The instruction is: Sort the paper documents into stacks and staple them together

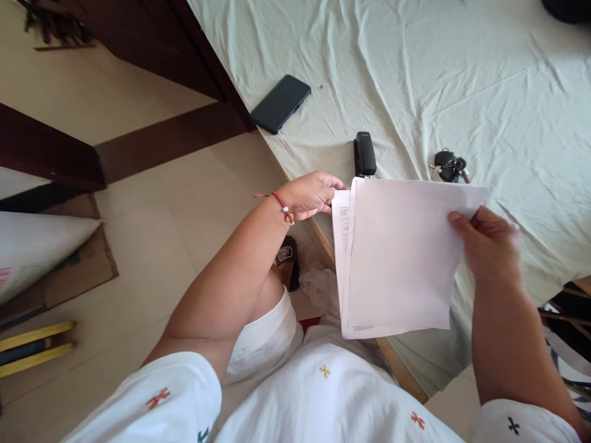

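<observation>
Several sheets of paper (401, 258) are held up over the table's near edge, with a blank side facing me on top. At their left, printed lines show on the sheets beneath. My left hand (317, 195), with a red bracelet at its wrist, pinches the upper left corner of the printed sheets. Gripping the right edge near the top is my right hand (492, 243), its thumb lying on the blank sheet. A black stapler (364, 154) lies just beyond the papers' top edge, partly hidden by them.
A bunch of keys (449, 165) lies on the pale tablecloth (392, 74) beyond the papers. Farther left, a black phone-like case (282, 103) lies near the table's edge. A dark door (152, 37) stands at the upper left. Yellow handles (37, 347) show on the floor at left.
</observation>
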Demonstrator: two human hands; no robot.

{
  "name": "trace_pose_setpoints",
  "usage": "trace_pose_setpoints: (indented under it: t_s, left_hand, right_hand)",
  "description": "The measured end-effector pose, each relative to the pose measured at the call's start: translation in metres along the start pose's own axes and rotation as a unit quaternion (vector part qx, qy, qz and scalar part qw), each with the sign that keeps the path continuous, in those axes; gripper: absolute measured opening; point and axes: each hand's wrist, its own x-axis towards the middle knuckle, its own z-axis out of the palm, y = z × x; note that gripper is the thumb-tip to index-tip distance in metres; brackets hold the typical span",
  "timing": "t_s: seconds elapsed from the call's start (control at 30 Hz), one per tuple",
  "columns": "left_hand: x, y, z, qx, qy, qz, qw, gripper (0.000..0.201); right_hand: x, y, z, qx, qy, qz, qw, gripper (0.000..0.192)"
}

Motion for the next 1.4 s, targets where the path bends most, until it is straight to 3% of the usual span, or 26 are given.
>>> trace_pose_setpoints:
  t_s: [0.17, 0.4, 0.47, 0.6, 0.73, 1.4]
  left_hand:
    - [-0.001, 0.000, 0.000, -0.004, 0.011, -0.005, 1.000, 0.028]
    - [-0.001, 0.000, 0.000, -0.010, 0.010, 0.008, 1.000, 0.024]
    - [0.000, 0.000, 0.000, -0.008, 0.015, 0.004, 1.000, 0.025]
    - [0.002, 0.000, 0.000, -0.010, 0.015, -0.004, 1.000, 0.028]
    - [0.003, -0.001, -0.002, -0.013, 0.006, 0.001, 1.000, 0.026]
    - [-0.001, 0.005, -0.002, 0.001, -0.007, -0.008, 1.000, 0.027]
  right_hand:
    - [-0.001, -0.008, -0.004, 0.067, -0.015, 0.039, 0.997, 0.022]
    - [0.010, -0.007, -0.022, 0.075, 0.090, 0.017, 0.993, 0.018]
    - [0.010, -0.008, -0.021, 0.089, 0.066, 0.051, 0.993, 0.022]
    - [0.004, -0.005, -0.004, 0.097, -0.051, 0.134, 0.985, 0.028]
    - [0.001, -0.002, 0.016, 0.102, -0.107, 0.152, 0.977, 0.028]
    - [0.005, -0.002, 0.023, 0.118, -0.097, 0.143, 0.978, 0.025]
